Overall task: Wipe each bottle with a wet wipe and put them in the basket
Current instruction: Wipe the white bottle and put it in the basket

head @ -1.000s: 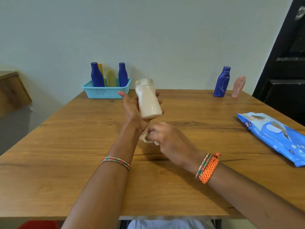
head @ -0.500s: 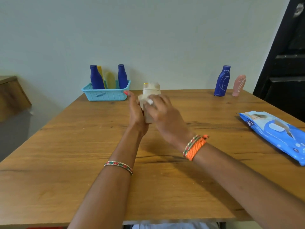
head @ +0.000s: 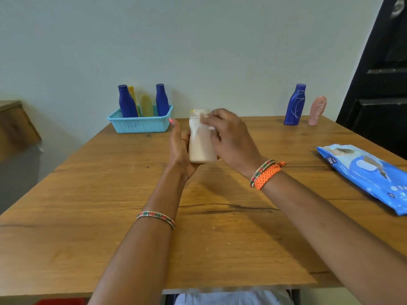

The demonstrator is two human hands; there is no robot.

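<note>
L hand (head: 179, 148) fingers grip cream bottle (head: 201, 146); R hand (head: 231, 137) fingers press wipe (head: 204, 116) atop.

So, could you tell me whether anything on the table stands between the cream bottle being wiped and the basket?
Nothing visible does. The cream bottle, held in the left hand, has bare table between it and the basket, whose near-right corner looks free.

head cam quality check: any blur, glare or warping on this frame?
Head view: motion blur on the right hand and wipe at the cream bottle; left hand fairly sharp. Wide-angle warping: the door edge leans and the table edges splay. Soft, even light, faint shadows behind the basket; no harsh glare.
</note>
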